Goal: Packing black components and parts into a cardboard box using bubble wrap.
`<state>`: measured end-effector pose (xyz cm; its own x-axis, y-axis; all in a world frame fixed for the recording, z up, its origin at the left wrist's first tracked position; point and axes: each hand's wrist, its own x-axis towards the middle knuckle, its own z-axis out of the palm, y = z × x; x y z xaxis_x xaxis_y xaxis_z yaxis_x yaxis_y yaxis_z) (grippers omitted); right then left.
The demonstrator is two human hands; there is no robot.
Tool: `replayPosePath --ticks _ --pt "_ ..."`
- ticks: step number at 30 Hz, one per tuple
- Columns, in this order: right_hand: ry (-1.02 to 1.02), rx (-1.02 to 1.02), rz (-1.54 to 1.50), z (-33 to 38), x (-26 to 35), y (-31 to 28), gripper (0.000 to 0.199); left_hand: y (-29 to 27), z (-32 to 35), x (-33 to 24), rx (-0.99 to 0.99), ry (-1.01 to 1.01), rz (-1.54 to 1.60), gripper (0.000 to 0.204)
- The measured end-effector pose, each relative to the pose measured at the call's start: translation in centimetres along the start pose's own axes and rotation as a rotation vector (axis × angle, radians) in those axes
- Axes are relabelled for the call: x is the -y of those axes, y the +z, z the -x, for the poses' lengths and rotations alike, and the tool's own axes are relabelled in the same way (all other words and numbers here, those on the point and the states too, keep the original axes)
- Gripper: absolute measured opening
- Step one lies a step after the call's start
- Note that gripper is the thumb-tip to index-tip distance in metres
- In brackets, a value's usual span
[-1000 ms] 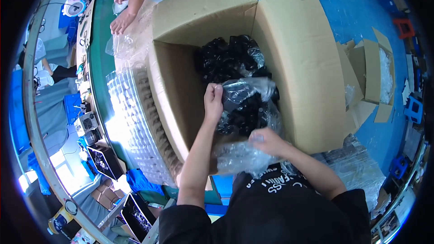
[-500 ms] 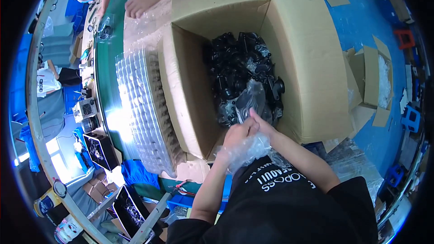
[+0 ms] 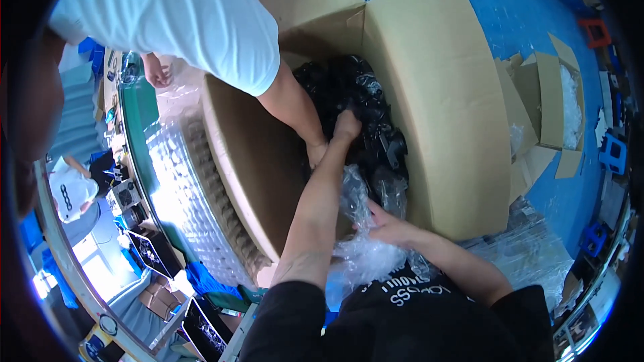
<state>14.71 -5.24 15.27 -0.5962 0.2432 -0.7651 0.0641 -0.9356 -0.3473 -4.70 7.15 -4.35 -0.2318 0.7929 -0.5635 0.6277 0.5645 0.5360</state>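
Note:
My left hand (image 3: 347, 125) reaches deep into a large cardboard box (image 3: 446, 114), its fingers curled down among black plastic parts (image 3: 386, 137). What it grips there is hidden. Some of these parts are wrapped in clear plastic. My right hand (image 3: 392, 228) is closed on a crumpled clear plastic bag (image 3: 359, 204) at the near side of the box, thumb pointing up. More clear plastic bags (image 3: 369, 255) bunch between my forearms, against my black shirt. A co-worker's arm (image 3: 295, 107) also reaches into the box, its hand (image 3: 316, 154) partly behind my left forearm.
The co-worker in a white shirt (image 3: 174, 20) leans over the box's far left, the other hand (image 3: 155, 70) near the green bench (image 3: 141, 110). Stacked clear blister trays (image 3: 194, 194) stand left of the box. An open carton (image 3: 553, 107) and blue stool (image 3: 612, 154) are at right.
My left hand has left the bags beside my right hand and moved forward into the box. The co-worker has leaned in, with one arm now inside it.

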Motion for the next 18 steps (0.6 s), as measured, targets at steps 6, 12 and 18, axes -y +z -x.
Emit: replayPosePath --ticks 6,12,18 --pt "0.059 -0.004 0.481 1.7 1.6 -2.6 0.02 6.4 -7.3 2.9 -0.241 -0.345 0.019 0.027" --pt "0.134 -0.061 0.383 1.0 1.7 -2.5 0.013 2.8 -3.9 2.2 -0.033 -0.379 0.192 0.029" --pt "-0.314 -0.259 0.315 -0.8 -0.2 -0.6 0.014 -4.3 7.0 0.0 -0.415 0.401 0.205 0.027"
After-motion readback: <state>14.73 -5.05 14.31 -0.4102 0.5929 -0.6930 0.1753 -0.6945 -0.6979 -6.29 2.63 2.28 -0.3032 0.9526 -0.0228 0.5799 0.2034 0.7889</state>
